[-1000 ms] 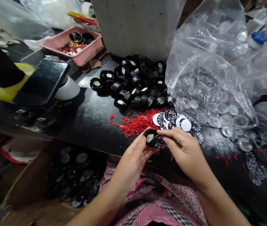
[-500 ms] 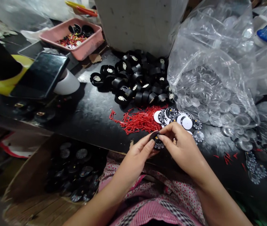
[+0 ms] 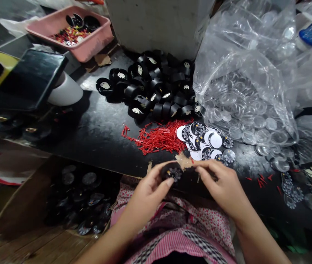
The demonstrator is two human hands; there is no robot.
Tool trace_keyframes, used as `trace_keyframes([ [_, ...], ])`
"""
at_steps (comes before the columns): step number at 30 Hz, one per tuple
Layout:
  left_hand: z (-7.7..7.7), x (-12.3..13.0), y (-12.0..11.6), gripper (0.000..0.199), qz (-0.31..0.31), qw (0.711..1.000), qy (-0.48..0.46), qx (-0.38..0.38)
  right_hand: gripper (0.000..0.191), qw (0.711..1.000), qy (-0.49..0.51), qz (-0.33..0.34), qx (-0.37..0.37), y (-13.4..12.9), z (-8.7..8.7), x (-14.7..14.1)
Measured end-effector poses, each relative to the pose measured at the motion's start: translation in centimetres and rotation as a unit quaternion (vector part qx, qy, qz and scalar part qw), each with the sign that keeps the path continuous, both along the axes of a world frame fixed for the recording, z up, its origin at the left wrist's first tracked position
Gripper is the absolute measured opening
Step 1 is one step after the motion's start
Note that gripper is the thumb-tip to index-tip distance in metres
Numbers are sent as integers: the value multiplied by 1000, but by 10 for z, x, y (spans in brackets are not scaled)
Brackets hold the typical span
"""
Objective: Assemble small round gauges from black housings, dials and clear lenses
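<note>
A heap of thin, matte red slivers [image 3: 161, 139] lay tangled on the dark, scuffed, faintly glossy tabletop [image 3: 103, 128]; just on the near side of that heap, above the table edge, was a short, round black housing [image 3: 171, 172] with a printed dial face; the left hand [image 3: 153, 187] held it by the rim, thumb in front and fingers behind. The right hand [image 3: 223, 185], on the near right side of the heap, had thumb and forefinger brought narrowly together; whether anything small was pinched between them could not be told.

Beyond the heap were smooth, hollow black cups [image 3: 156, 88], some showing pale metal plates; touching its right side, flat paper-like discs [image 3: 200, 141], some printed and some white side up; farther right, a crinkled clear bag [image 3: 244, 62] of glassy round covers [image 3: 235, 99]; below and left of the heap, a rough cardboard box [image 3: 15, 220] of dark round pieces [image 3: 81, 200].

The housing's dial faced upward and toward the wearer, leaning toward the right hand; being squat and round, it showed no clear long axis. Blur hid the dial's print; the left fingers covered part of the wall, and the frame cut off both forearms.
</note>
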State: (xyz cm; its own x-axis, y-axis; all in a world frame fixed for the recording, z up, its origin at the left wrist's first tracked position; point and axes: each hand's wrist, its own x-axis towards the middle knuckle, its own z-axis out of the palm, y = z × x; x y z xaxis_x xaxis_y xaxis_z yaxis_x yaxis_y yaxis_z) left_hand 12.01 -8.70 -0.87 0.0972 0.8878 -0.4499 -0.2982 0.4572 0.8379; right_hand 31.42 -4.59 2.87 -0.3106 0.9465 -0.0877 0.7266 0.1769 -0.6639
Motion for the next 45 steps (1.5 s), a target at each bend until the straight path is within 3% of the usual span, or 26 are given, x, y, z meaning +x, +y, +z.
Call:
trace_keyframes([
  [3, 2, -2, 2, 25, 89, 993, -74, -20, 11, 983, -178, -13, 38, 14, -6, -5],
  [5, 5, 1, 4, 22, 134, 984, -117, -23, 12, 969, -244, 6, 41, 22, -8, -15],
  [8, 8, 6, 6, 22, 173, 975, -140, -26, 15, 968, -248, 31, 41, 28, -7, -31],
  [11, 8, 4, 6, 23, 184, 973, -140, -28, 10, 984, -172, 33, 25, 26, -3, -34],
  [14, 7, -6, 8, 23, 208, 971, -118, -15, 8, 992, -127, 7, 5, 18, 3, -7],
  [19, 6, -24, 17, 18, 260, 964, -53, 35, 16, 980, -178, -87, -38, -2, 20, 81],
  [21, 8, -26, 22, 17, 267, 961, -51, 51, 17, 971, -219, -100, 12, -4, 23, 93],
  [23, 10, -24, 25, 18, 263, 961, -65, 60, 17, 979, -186, -65, 52, 1, 19, 76],
  [26, 11, -20, 24, 19, 246, 963, -90, 56, 20, 991, -113, 52, 46, 17, 6, 21],
  [29, 10, -21, 16, 19, 228, 968, -102, 38, 22, 978, -169, 95, 83, 35, -7, -22],
  [32, 6, -22, 8, 20, 209, 972, -110, 11, 18, 966, -205, 127, 91, 44, -12, -32],
  [39, 4, -18, 11, 22, 193, 973, -125, -1, 13, 979, -190, 51, 58, 41, -9, -37],
  [45, 5, -14, 9, 23, 180, 975, -133, 0, 12, 978, -199, 32, 51, 40, -13, -50],
])
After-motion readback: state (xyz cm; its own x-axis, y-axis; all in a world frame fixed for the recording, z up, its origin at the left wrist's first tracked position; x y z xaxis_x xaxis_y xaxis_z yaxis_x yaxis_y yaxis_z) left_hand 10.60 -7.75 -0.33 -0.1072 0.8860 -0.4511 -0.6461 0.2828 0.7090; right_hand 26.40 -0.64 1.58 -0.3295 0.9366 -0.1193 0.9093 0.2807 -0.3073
